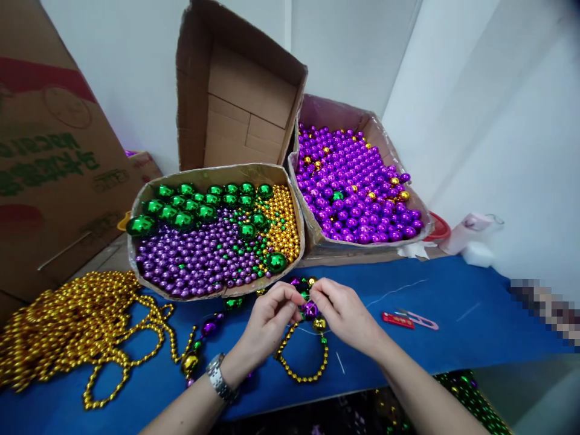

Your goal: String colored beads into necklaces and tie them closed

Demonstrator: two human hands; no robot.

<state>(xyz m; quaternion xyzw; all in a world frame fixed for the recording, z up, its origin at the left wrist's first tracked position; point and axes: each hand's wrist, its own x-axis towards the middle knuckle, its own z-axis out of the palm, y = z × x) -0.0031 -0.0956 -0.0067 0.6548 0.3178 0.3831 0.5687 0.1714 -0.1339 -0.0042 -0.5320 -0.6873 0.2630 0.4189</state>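
Observation:
My left hand (270,323) and my right hand (345,314) meet over the blue table cover (453,326), fingertips pinched together on a bead strand (302,362). A purple bead (310,310) sits between the two hands, with a small green bead just above it. Below the hands the strand hangs in a loop of small gold beads. To the left it carries larger purple, green and gold beads (190,361). A metal watch (219,377) is on my left wrist.
A box of green, purple and gold beads (212,241) stands behind the hands, and a box of purple beads (357,187) to its right. A heap of gold bead strands (67,326) lies at left. Red snips (410,320) lie right of my hands. Cardboard boxes stand behind.

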